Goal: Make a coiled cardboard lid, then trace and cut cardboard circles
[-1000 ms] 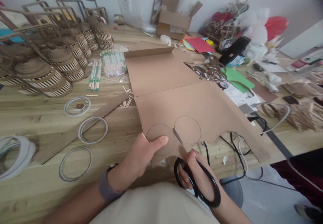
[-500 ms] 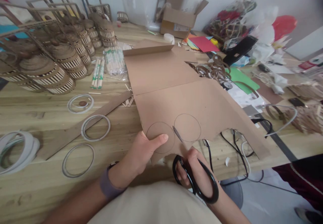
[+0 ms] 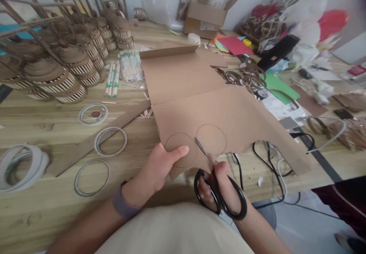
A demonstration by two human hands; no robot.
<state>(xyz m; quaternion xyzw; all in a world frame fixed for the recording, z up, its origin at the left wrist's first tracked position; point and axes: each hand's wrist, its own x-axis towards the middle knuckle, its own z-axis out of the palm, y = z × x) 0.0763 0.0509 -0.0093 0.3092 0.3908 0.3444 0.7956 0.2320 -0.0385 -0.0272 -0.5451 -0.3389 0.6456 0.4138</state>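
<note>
A large brown cardboard sheet [image 3: 185,113] lies over the table's front edge, with two circles drawn side by side near its cut lower edge. My left hand [image 3: 166,162] grips that edge, the thumb on top across the left circle and the fingers hidden underneath. Black-handled scissors [image 3: 241,204] are in my right hand [image 3: 221,185], its fingers through the loops. One blade lies on top of the cardboard between the two circles; the other blade is hidden below the sheet.
White rings [image 3: 110,142] and a cardboard strip [image 3: 77,147] lie at left. Several lantern-like woven pieces [image 3: 65,78] stand behind them, beside wrapped sticks [image 3: 130,65]. Cardboard rings [image 3: 243,78], coloured paper [image 3: 234,45] and an open box [image 3: 204,19] sit farther back. Black cables [image 3: 268,170] hang at right.
The scissor handles have come slightly closer together, with the blade still between the circles. My left hand keeps its hold on the cardboard. The whole view has shifted slightly.
</note>
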